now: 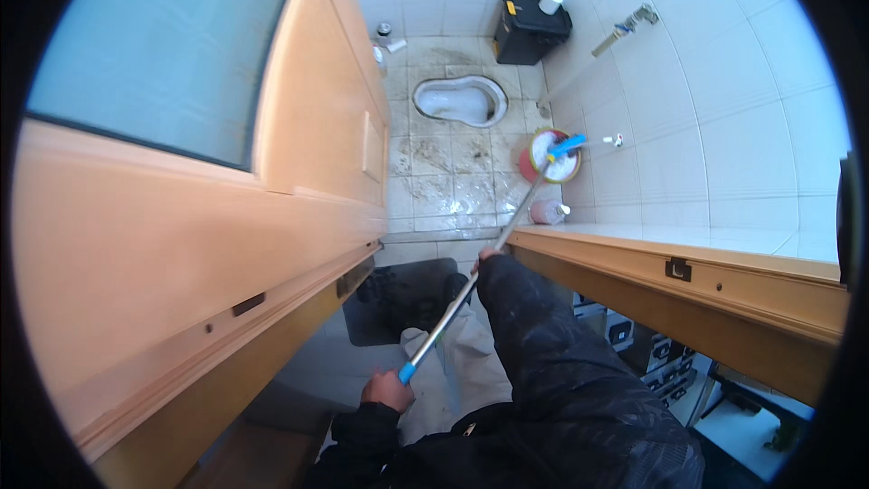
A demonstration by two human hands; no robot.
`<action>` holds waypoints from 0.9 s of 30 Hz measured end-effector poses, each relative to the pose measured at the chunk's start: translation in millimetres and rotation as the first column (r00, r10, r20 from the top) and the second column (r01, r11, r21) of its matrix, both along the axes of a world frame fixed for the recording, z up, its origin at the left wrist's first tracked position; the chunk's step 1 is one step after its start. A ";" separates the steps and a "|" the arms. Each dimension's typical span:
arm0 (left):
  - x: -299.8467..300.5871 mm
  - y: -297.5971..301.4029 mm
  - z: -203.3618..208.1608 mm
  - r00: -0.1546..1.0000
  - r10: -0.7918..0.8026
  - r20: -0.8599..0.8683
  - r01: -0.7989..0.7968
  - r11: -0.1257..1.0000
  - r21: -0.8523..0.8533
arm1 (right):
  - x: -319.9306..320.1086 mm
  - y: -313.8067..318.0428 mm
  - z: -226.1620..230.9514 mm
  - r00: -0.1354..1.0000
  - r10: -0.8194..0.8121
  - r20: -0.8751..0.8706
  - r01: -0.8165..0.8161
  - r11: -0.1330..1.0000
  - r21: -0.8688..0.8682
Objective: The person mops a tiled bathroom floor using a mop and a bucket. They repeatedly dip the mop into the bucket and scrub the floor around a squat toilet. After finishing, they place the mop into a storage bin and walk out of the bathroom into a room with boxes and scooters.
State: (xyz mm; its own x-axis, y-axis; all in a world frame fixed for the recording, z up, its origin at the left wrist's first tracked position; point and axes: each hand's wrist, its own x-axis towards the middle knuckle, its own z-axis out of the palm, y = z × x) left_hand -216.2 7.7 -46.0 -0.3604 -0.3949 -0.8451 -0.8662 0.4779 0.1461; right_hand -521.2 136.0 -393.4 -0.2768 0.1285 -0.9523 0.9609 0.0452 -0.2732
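Observation:
My left hand is closed around the blue-capped lower end of a long-handled brush, close to my body. Farther up, my right hand grips the same metal pole. The pole slants away to the right, and its blue head with a yellow joint lies over a red bucket with a yellow rim. White suds show in the bucket around the head. Whether the head has bristles is too small to tell. A small tap sticks out of the wall just right of the bucket.
A squat toilet is set in the dirty, wet tiled floor. Behind it stands a black bin with a paper roll on top. A pinkish bottle stands near the bucket. The open wooden door and door frame flank me.

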 end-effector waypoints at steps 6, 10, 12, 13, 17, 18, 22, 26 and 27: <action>111.9 13.8 -30.3 0.998 0.062 0.028 -0.063 0.998 0.016 | 75.9 16.0 32.2 -0.059 0.996 -0.069 -0.936 -0.031 0.350; 170.3 21.2 -63.1 0.996 0.027 -0.082 -0.021 0.997 0.073 | 110.1 7.5 87.8 0.989 0.143 -0.024 -0.144 0.984 -0.108; 186.5 25.8 -71.6 0.996 0.026 -0.083 -0.018 0.995 0.102 | 126.8 -3.6 124.4 0.995 0.019 -0.099 -0.003 0.987 0.163; 193.0 27.5 -73.2 0.995 0.036 -0.097 -0.025 0.994 0.106 | 130.0 -4.8 142.4 0.994 0.046 -0.101 -0.030 0.988 0.153; 214.5 27.0 -73.8 0.996 0.028 -0.088 -0.017 0.992 0.126 | 141.6 -11.4 196.1 0.995 -0.017 -0.103 0.030 0.992 0.126; 219.4 26.3 -74.6 0.996 0.011 -0.084 -0.001 0.992 0.126 | 143.9 -11.6 203.6 0.994 -0.038 -0.107 0.049 0.994 0.101; 232.2 24.8 -82.9 0.992 -0.008 -0.123 0.022 0.994 0.109 | 147.8 -7.2 207.5 0.992 -0.047 -0.114 0.057 0.995 0.083; 231.7 23.2 -82.5 0.985 -0.007 -0.171 0.026 0.994 0.106 | 146.0 2.7 189.5 0.993 -0.018 -0.117 0.015 1.000 -0.025; 228.6 22.6 -80.8 0.984 0.000 -0.179 0.019 0.995 0.100 | 144.8 5.7 185.0 0.994 -0.026 -0.111 0.020 0.999 -0.050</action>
